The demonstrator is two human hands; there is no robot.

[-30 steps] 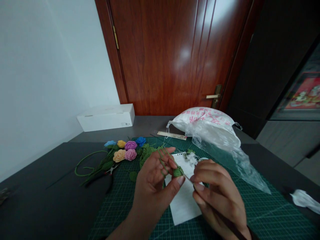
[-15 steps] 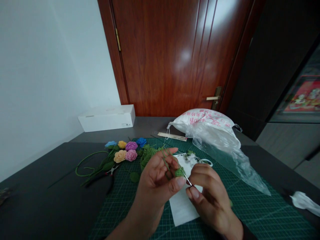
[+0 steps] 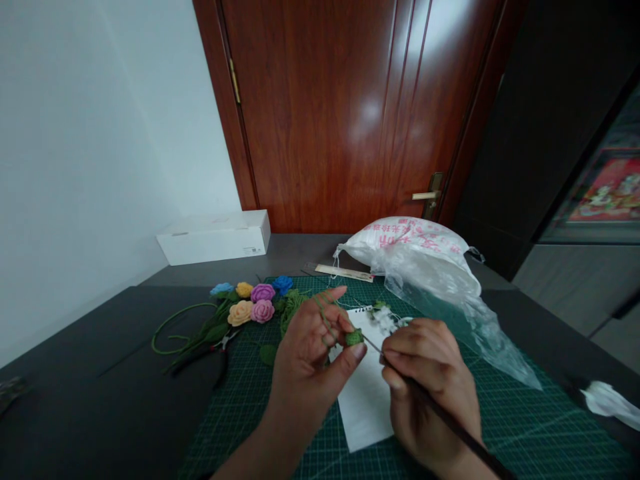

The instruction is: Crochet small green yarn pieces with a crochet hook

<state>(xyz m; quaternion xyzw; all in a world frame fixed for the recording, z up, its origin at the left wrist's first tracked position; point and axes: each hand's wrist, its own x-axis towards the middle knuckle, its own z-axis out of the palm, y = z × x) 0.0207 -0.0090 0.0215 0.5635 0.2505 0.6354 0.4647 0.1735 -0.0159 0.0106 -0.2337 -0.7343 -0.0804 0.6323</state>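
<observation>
Between its thumb and fingers my left hand pinches a small green crocheted piece. Green yarn runs up over the raised index finger. My right hand grips a crochet hook with a dark handle, whose thin metal tip reaches to the right side of the green piece. Behind my left hand lies a ball of green yarn, partly covered. Under both hands is a white sheet of paper.
Crocheted flowers and black-handled pliers lie left on the green cutting mat. A white box stands behind. At the back right rest a white bag and clear plastic; a ruler lies nearby.
My right hand has turned and shifted right, so more of the hook's handle shows. My left hand has moved slightly left with the green piece.
</observation>
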